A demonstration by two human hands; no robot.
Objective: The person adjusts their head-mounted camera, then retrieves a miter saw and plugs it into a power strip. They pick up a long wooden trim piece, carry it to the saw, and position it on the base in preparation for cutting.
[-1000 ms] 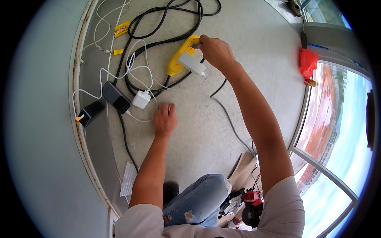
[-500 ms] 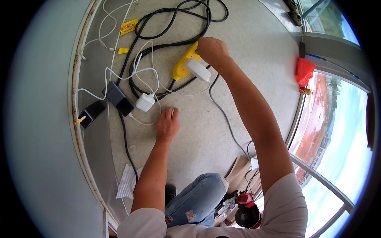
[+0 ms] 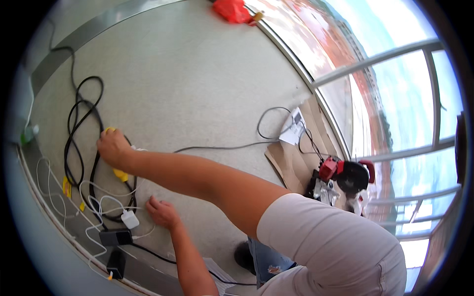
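Note:
On the floor at the left lies a yellow power strip [image 3: 120,174], partly hidden by my right hand [image 3: 114,148]. The fingers of that hand are closed around the strip's far end; whatever may be under them is out of sight. My left hand [image 3: 163,212] is low by the floor, fingers loosely bent and slightly apart, with nothing seen in it. Beside it are a white charger plug [image 3: 130,219] with thin white cables and a black power brick [image 3: 116,238]. A second black block [image 3: 116,263] stands nearer the wall.
A looped black cable [image 3: 74,143] lies past the strip. To the right, a grey cord [image 3: 222,147] runs to a red and black circular-bladed saw [image 3: 348,175] on brown cardboard [image 3: 289,165]. A paper sheet [image 3: 294,127] lies there, and a red plastic bag [image 3: 231,11] sits by the window.
My view has swung to the right, bringing the saw and cardboard further into sight. My right hand stays at the yellow strip; my left stays near the floor beside the charger.

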